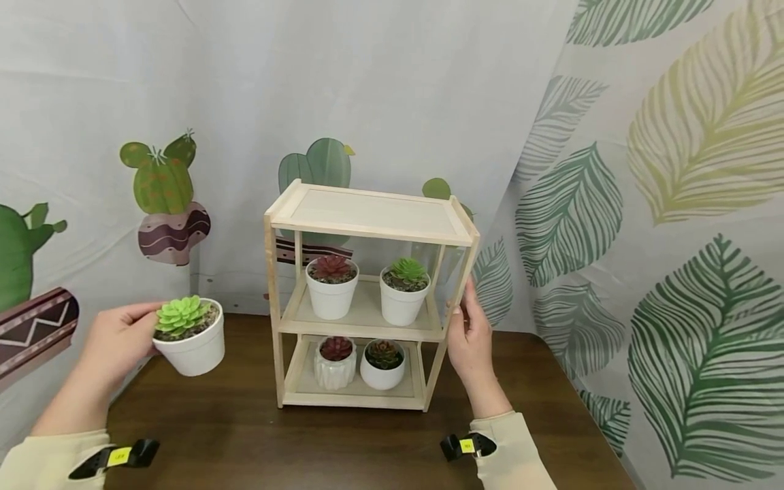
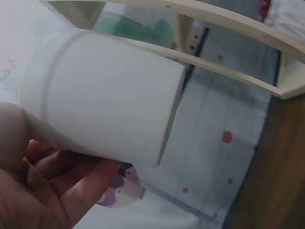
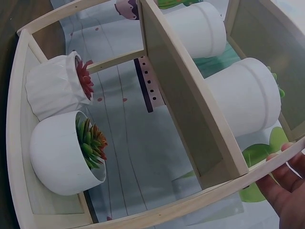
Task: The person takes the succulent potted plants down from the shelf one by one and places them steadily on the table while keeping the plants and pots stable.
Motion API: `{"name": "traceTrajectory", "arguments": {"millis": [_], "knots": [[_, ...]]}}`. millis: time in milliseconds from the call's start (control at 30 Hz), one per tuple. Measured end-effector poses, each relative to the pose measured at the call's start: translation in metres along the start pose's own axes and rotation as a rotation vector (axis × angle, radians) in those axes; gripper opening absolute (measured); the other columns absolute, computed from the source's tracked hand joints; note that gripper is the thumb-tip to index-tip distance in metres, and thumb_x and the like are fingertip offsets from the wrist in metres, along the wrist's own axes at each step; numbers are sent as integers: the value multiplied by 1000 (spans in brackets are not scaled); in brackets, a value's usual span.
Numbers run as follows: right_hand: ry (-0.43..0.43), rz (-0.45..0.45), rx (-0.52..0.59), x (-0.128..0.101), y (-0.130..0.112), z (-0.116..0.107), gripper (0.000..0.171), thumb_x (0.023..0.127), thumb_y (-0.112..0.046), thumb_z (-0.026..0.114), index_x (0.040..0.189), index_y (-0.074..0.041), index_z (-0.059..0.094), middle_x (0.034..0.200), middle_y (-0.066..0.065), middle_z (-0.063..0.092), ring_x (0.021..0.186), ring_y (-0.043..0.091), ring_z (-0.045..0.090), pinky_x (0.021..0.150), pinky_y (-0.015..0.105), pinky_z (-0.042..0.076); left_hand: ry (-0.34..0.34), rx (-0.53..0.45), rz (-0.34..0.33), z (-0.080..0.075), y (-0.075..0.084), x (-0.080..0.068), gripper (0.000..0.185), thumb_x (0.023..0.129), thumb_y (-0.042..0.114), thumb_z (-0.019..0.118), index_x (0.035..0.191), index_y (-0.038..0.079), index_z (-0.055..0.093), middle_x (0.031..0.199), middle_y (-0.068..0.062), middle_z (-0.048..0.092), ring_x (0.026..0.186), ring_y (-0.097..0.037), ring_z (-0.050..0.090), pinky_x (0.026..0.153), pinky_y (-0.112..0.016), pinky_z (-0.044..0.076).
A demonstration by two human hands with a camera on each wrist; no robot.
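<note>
**potted_pat:** Dark wood table [image 1: 245, 435], cactus and leaf curtains all round. What's in your hand?

**me:** My left hand [image 1: 119, 340] has a small white pot [image 1: 194, 347] with a light green fake succulent [image 1: 180, 314] in it. I'm holding it up off the table, left of the wooden shelf [image 1: 370, 218] and well apart from it. My fingers curl round the side and under the base, thumb on the far side of the wall.

**potted_pat:** Heavy?

**me:** I'd guess light. The wall looks smooth and hard, probably a bit slippery, and likely to chip if dropped. The body tapers toward the base, so I'd grip round the middle of the wall and never by the leaves.

**potted_pat:** Other hand?

**me:** My right hand [image 1: 471, 333] is at the shelf's right front post, fingers lying fairly straight along the wood, wrapped round nothing. The middle shelf has a red plant [image 1: 331, 267] and a green plant [image 1: 407, 271] in white pots, and two smaller plants sit on the bottom one. The top is bare wood.
</note>
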State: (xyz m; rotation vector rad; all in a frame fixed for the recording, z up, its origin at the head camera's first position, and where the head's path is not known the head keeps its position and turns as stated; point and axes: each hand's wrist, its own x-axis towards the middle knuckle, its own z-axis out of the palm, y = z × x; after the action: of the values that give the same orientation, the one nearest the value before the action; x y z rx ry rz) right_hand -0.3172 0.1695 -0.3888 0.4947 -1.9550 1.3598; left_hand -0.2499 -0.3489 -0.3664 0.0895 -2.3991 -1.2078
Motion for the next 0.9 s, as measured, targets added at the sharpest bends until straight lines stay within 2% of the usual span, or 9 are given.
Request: {"name": "traceTrajectory", "arguments": {"millis": [200,267,367,467,567,633,700,800,900], "knots": [[4,-24,-22,0,2,0,65,104,2,47,164,-18,29,158,17,47,133,37,59,99,45,55,59,131,-7,13,-22,-15,41,103,17,45,128,-6,68,93,8,72,60,3,59,53,-23,50],[7,-32,-31,-1,2,0,65,104,2,47,163,-17,29,158,18,47,132,38,59,98,47,56,69,159,-14,18,-30,-20,41,103,17,45,128,-5,69,98,-7,77,60,4,57,52,-23,47],[10,-37,-45,-1,2,0,64,104,2,47,163,-16,29,156,19,48,129,37,62,95,51,56,75,183,-31,25,-42,-27,42,103,17,44,130,-6,67,110,-30,73,56,1,58,50,-25,45],[4,-28,-47,-1,1,0,65,104,1,47,164,-18,28,157,18,48,130,36,61,96,53,56,81,218,-63,31,-53,-33,42,103,18,44,131,-4,68,112,-31,72,61,-5,59,50,-26,43],[-5,-20,-41,-1,1,1,66,104,0,47,164,-20,27,159,17,46,133,35,59,99,54,54,85,255,-108,37,-63,-39,43,102,19,44,131,-2,68,121,-32,69,85,-25,68,58,-29,43],[-6,-19,-44,-1,1,1,66,104,0,47,164,-20,27,158,17,47,132,36,60,98,54,54,83,259,-148,41,-69,-42,43,102,19,43,132,-2,67,129,-33,65,104,-40,67,66,-32,43],[-2,-27,-51,-1,1,0,66,104,0,46,164,-19,27,157,19,48,129,37,61,97,53,56,77,263,-176,46,-75,-45,44,102,19,42,132,-2,67,133,-33,62,117,-48,61,69,-35,44],[4,-37,-63,0,1,0,65,104,0,46,164,-17,27,154,21,49,124,39,64,94,47,57,76,252,-195,51,-83,-49,44,103,20,41,132,-2,67,134,-33,62,119,-49,60,73,-41,47],[4,-34,-64,0,0,-1,65,104,0,46,164,-17,28,154,21,50,124,39,64,94,41,57,86,256,-184,55,-92,-53,43,103,19,42,130,-2,68,133,-33,63,120,-51,60,79,-51,49]]}}
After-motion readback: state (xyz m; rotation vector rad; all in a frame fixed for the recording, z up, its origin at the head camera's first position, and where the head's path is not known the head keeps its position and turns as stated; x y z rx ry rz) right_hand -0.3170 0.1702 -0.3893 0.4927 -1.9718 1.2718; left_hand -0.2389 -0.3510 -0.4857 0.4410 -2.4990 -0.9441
